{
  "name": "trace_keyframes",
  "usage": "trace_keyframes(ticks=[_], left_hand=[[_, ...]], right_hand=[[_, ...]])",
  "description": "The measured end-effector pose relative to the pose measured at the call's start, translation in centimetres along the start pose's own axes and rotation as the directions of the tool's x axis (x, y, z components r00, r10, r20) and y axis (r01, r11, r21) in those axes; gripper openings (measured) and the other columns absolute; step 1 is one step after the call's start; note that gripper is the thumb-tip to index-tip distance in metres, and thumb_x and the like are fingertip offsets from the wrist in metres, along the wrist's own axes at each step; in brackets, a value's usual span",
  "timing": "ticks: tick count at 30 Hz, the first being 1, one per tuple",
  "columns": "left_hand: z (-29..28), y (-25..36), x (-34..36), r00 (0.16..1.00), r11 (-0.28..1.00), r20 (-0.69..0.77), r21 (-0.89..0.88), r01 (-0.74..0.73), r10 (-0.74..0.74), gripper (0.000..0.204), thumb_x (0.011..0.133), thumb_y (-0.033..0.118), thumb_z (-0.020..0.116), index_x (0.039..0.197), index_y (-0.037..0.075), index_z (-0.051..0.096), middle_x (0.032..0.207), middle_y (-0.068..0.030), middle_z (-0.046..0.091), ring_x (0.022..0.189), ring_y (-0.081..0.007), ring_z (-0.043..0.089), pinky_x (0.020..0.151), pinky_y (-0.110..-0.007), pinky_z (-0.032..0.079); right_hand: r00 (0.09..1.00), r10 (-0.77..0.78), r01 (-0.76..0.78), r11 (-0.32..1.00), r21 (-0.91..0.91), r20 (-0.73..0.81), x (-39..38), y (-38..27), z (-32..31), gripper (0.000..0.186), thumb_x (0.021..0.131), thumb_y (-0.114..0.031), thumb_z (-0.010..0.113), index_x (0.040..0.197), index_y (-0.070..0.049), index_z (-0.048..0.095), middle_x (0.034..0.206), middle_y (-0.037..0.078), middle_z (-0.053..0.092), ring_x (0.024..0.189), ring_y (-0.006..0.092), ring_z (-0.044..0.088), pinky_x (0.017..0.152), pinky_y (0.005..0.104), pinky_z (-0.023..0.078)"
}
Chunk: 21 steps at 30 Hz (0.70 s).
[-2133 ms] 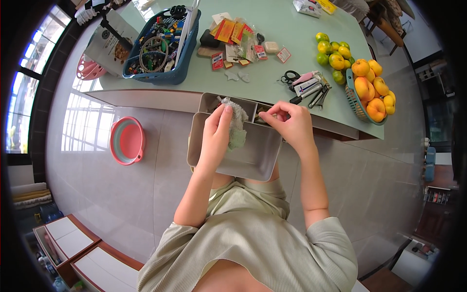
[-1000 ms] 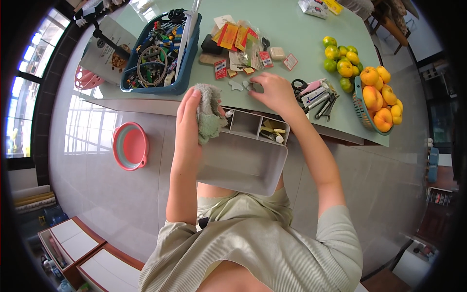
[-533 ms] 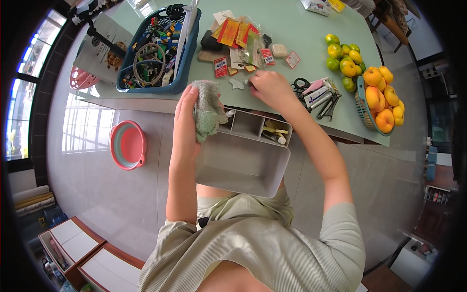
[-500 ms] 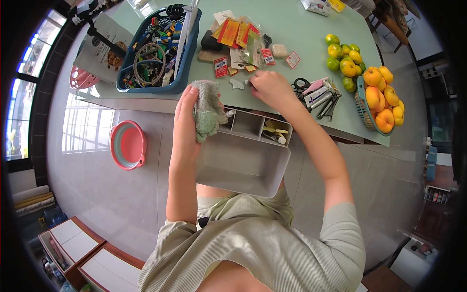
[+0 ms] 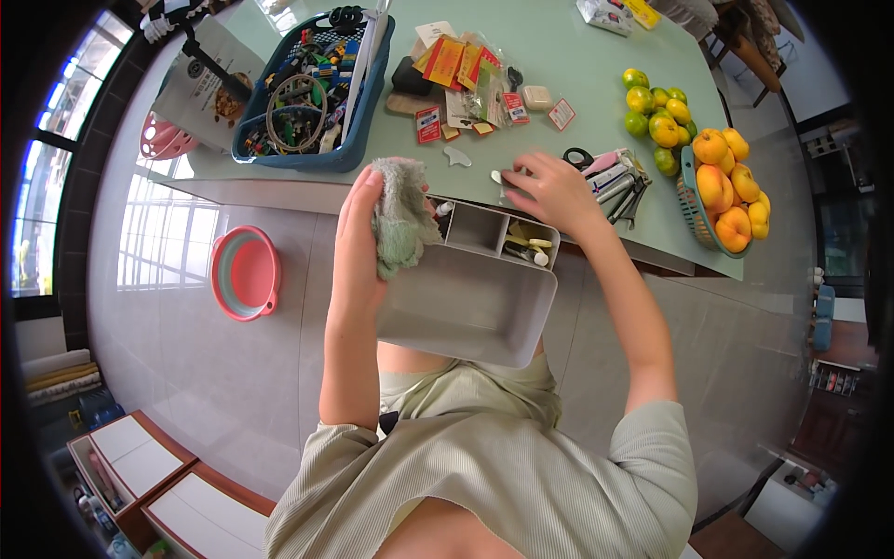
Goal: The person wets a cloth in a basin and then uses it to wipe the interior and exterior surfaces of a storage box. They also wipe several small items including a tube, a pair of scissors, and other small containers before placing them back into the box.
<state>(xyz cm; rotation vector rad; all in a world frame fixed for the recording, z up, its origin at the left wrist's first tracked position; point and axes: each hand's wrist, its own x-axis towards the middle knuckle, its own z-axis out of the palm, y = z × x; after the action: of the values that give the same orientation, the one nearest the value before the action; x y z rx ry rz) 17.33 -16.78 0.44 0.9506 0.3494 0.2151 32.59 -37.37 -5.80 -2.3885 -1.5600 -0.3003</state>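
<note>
My left hand (image 5: 354, 219) is closed round a fuzzy grey-green cloth (image 5: 400, 219), at the left side of a grey divided storage box (image 5: 466, 312). The box tilts above my lap against the table's front edge. Small items, among them pale yellow pieces (image 5: 529, 231), lie in its right compartment; the middle one is bare, and the cloth partly covers the left. My right hand (image 5: 557, 191) is over the table edge with fingers apart. Its fingertips are at a small whitish piece (image 5: 496, 175); whether they touch it is unclear. A white, irregularly shaped flat piece (image 5: 457, 156) lies nearby.
On the table (image 5: 559, 56) are a blue basket (image 5: 349, 149) of toy bricks, packets (image 5: 447, 61), scissors (image 5: 577, 156), metal tools (image 5: 626, 191), green-yellow citrus (image 5: 663, 129) and a basket of orange fruit (image 5: 715, 186). A pink folding basin (image 5: 247, 275) stands on the floor.
My right hand has moved right and nearer to me, its fingers spreading apart. The small whitish piece has shifted the same way. My left hand still grips the cloth.
</note>
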Motion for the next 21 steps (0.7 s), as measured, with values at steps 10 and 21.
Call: trace_keyframes(ticks=[10, 21], left_hand=[[2.2, -0.7, -2.2, 0.995, 0.988, 0.041, -0.114, 0.1, -0.096, 0.039, 0.091, 0.035, 0.037, 0.101, 0.001, 0.054, 0.08, -0.0118, 0.061, 0.069, -0.0162, 0.058, 0.058, -0.027, 0.047], [2.9, -1.4, -4.2, 0.986, 0.991, 0.144, -0.089, 0.096, -0.082, 0.048, 0.089, 0.031, 0.038, 0.121, -0.004, 0.045, 0.102, -0.0128, 0.058, 0.084, -0.016, 0.058, 0.068, -0.026, 0.048]], right_hand=[[0.995, 0.103, -0.103, 0.995, -0.004, -0.008, -4.3, -0.6, -1.0, 0.028, 0.067, -0.019, 0.07, 0.093, -0.009, 0.063, 0.088, 0.003, 0.056, 0.087, 0.0206, 0.054, 0.074, 0.032, 0.045], [0.991, 0.01, -0.031, 0.987, -0.156, -0.132, -4.8, -1.5, -0.6, 0.023, 0.067, -0.008, 0.065, 0.089, -0.011, 0.065, 0.082, 0.0, 0.058, 0.084, 0.0183, 0.054, 0.073, 0.0313, 0.045]])
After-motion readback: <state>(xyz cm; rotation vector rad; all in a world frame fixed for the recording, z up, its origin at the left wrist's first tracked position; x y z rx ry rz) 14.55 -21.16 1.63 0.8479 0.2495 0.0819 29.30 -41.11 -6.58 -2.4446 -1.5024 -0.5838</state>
